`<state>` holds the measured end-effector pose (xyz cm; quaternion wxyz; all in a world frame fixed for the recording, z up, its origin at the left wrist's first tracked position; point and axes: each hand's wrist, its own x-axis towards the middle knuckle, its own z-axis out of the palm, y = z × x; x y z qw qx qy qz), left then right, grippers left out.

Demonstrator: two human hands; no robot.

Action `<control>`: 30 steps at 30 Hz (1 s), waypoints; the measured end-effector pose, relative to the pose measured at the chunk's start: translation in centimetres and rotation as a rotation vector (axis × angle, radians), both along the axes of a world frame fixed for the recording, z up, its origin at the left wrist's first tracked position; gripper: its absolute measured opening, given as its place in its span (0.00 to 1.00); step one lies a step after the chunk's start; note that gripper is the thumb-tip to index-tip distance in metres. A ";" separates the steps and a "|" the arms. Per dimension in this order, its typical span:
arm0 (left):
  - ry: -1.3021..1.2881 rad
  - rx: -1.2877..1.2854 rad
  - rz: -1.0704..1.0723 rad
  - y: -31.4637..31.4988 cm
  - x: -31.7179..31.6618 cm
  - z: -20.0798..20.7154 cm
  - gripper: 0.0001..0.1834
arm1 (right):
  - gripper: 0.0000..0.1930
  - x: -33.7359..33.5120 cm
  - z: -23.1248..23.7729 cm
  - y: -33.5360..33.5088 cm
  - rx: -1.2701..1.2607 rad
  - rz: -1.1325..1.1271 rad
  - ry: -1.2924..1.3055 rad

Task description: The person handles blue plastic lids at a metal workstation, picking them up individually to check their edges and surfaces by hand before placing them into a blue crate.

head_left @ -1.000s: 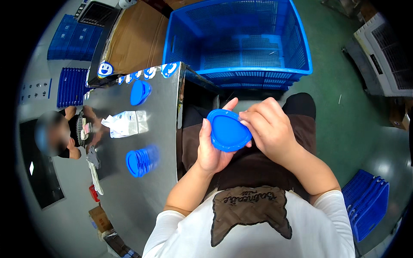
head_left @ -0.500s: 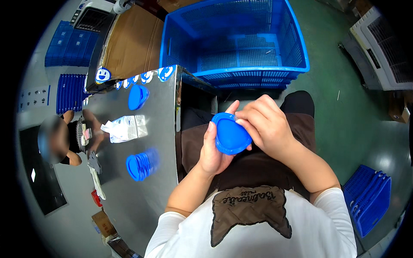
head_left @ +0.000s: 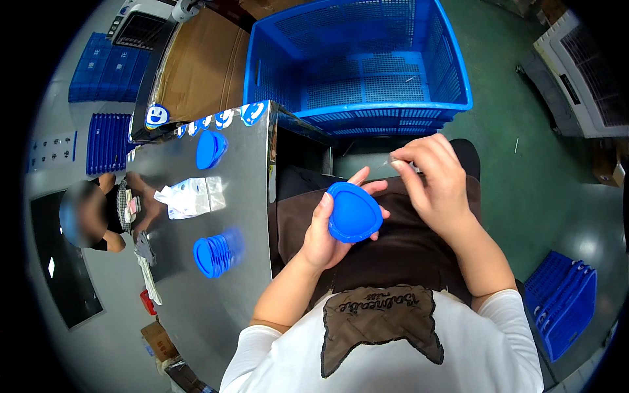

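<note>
My left hand (head_left: 320, 240) grips a blue round plastic lid (head_left: 354, 213), with the thumb on its left edge and fingers behind it. Its dished face is turned up toward me. To the right and apart from the lid, my right hand (head_left: 438, 187) pinches a small clear scrap (head_left: 389, 162) between thumb and fingertips; its exact kind is too small to tell. On the metal table to my left stands a leaning stack of similar blue lids (head_left: 208, 257). A smaller group of blue lids (head_left: 208, 150) sits farther off, with a white plastic packet (head_left: 190, 198) between the two.
A large blue crate (head_left: 367, 105) stands ahead, beside the corner of the metal table (head_left: 252, 196). A cardboard box (head_left: 200, 62) is at the far left. Across the table works another person (head_left: 113, 209). Stacked blue baskets (head_left: 560, 304) and an air cooler (head_left: 580, 72) are at right.
My right hand has moved away from the lid, to the right, with the small clear scrap in its fingertips. The lid stays in my left hand, slightly tilted and lower.
</note>
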<state>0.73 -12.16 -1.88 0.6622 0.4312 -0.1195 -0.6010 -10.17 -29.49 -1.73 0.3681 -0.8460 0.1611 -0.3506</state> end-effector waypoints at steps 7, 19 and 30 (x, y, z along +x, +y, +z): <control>0.032 0.057 -0.006 -0.2 -0.6 0.0 0.45 | 0.05 0.5 -0.1 1.2 -0.027 0.171 -0.001; 0.101 0.022 -0.099 -0.1 -0.5 -0.4 0.36 | 0.06 -0.6 -0.3 0.1 -0.060 0.024 -0.026; 0.323 0.024 -0.243 -0.9 -0.7 -1.1 0.44 | 0.07 -3.0 -0.9 -1.1 -0.011 -0.093 -0.041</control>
